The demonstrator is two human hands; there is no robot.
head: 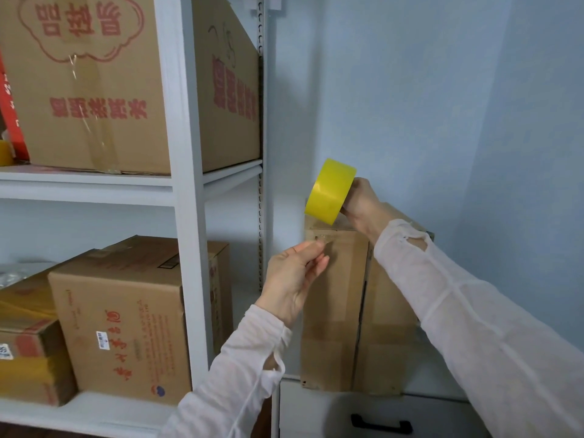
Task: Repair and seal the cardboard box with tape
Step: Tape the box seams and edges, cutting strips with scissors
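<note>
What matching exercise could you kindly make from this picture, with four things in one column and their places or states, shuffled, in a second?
Things:
1. yellow tape roll
2. left hand
3. cardboard box
4. black handle

Places or states:
A. stands on the white cabinet by the blue wall
B. held by the right hand over the box's top edge
C. on the cabinet's front, at the picture's bottom
D. pinches the tape end near the box's upper front

Pairs: 1-B, 2-D, 3-A, 4-C.
</note>
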